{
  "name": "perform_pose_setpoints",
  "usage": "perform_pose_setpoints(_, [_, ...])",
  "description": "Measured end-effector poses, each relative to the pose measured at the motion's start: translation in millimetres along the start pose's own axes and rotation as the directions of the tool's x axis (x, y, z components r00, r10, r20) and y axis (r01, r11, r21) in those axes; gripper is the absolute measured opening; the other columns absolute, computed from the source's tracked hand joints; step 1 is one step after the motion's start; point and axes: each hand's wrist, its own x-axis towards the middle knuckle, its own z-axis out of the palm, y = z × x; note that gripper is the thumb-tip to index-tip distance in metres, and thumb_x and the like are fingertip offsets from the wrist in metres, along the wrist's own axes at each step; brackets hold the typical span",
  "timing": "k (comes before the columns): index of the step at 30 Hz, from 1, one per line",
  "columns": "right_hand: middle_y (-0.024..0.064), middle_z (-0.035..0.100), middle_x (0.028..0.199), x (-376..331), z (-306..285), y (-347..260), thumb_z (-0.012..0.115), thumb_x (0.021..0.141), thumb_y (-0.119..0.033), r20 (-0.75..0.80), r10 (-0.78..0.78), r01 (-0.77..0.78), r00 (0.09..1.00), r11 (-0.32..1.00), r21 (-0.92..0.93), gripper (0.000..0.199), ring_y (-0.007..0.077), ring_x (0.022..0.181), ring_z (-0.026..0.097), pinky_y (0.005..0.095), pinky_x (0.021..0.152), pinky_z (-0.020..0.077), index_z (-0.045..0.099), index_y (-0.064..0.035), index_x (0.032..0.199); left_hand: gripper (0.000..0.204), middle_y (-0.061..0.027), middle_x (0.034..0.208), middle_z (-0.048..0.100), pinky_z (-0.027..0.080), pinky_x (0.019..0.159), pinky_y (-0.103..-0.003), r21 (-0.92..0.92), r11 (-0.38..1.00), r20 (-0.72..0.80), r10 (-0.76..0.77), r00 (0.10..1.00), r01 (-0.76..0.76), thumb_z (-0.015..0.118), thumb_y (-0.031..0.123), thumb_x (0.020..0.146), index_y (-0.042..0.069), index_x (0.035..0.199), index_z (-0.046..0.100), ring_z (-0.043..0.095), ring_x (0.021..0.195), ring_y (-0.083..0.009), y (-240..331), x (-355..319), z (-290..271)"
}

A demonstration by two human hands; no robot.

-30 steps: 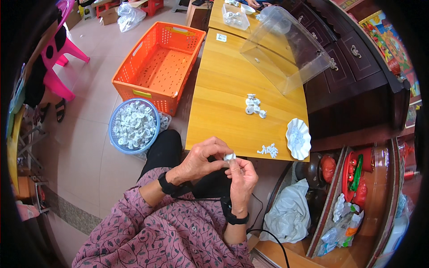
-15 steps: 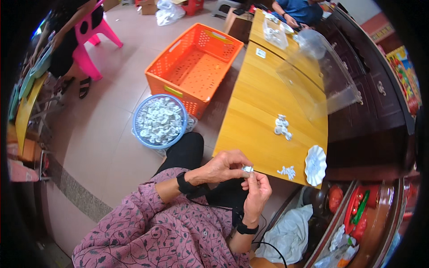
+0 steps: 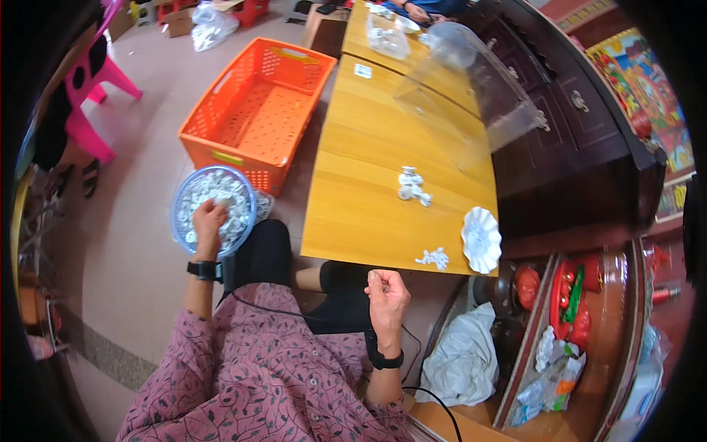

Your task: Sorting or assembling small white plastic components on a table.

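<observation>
My left hand (image 3: 209,216) is over the blue round basket (image 3: 177,221), which is filled with small white plastic pieces (image 3: 234,217). Its fingers look curled together, and what they hold, if anything, cannot be made out. In front of the table's near edge is my right hand (image 3: 388,291), raised with thumb and fingers pinched closed; anything between them is too small to name. On the yellow wooden table (image 3: 368,162) sit a small group of white spool-like pieces (image 3: 412,186), a little heap of tiny white bits (image 3: 434,258) and a white scalloped dish (image 3: 482,239).
An orange plastic crate (image 3: 258,110) stands on the floor beside the table, behind the basket. A transparent plastic box (image 3: 471,103) lies on the table's right side. Dark drawers (image 3: 567,125) border it. Another person's hand (image 3: 417,13) shows at the far end.
My hands have parted: the left has swung left from the small white piece both were holding to the basket. My right hand stays near the table edge. The whole view has shifted.
</observation>
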Motion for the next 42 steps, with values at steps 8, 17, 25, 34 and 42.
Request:
perform_pose_setpoints(8, [0.0177,0.06,0.108,31,-41,25,0.059,0.091,-0.004,-0.236,-0.402,0.153,0.884,0.728,-0.668,0.02,0.0356,0.095,0.06,0.047,0.081,0.049,0.06,-0.0007,0.111,0.045,-0.0116,0.108,0.066,0.052,0.073,-0.026,0.151,0.971,0.086,0.175,0.981,-0.186,0.079,0.014,0.085,-0.007,0.122,0.062,0.063,0.088,-0.0148,11,-28,40])
perform_pose_setpoints(17, [0.0153,0.057,0.129,50,-30,26,0.056,0.082,0.003,-0.068,-0.365,0.176,0.929,0.594,-0.785,0.042,0.0346,0.12,0.051,0.0466,0.099,0.0413,0.061,-0.0027,0.123,0.018,-0.0165,0.095,0.064,0.055,0.07,-0.033,0.069,0.753,0.632,0.474,0.613,-0.655,0.07,0.005,0.087,-0.002,0.104,0.068,0.067,0.078,-0.0229,100,-153,201])
perform_pose_setpoints(25, [0.0176,0.057,0.127,71,-65,47,0.059,0.081,0.005,-0.254,-0.414,0.116,0.874,0.685,-0.719,0.044,0.0376,0.121,0.05,0.0486,0.102,0.0399,0.058,0.0017,0.125,0.041,-0.0258,0.109,0.061,0.048,0.091,-0.046,0.144,0.53,0.775,0.464,0.428,-0.836,0.076,0.021,0.082,-0.001,0.114,0.065,0.059,0.104,-0.038,73,-130,329])
perform_pose_setpoints(34, [0.0149,0.056,0.125,87,-78,64,0.064,0.083,0.0,-0.368,-0.27,-0.131,0.89,0.623,-0.772,0.041,0.0367,0.115,0.05,0.0466,0.099,0.0414,0.06,0.0022,0.123,0.07,-0.0289,0.138,0.046,0.031,0.108,-0.056,0.184,0.264,0.866,0.413,0.283,-0.947,0.082,0.044,0.072,0.018,0.133,0.061,0.041,0.128,-0.0459,42,-124,390])
perform_pose_setpoints(42, [0.0146,0.058,0.112,87,-50,48,0.064,0.08,0.002,-0.244,-0.353,0.057,0.903,0.662,-0.748,0.037,0.0347,0.108,0.054,0.044,0.094,0.0443,0.065,0.0017,0.116,0.024,-0.0114,0.118,0.062,0.036,0.103,-0.046,-0.054,0.314,0.944,0.325,0.054,-0.948,0.079,0.028,0.079,0.018,0.101,0.078,0.047,0.119,-0.0325,39,-116,373])
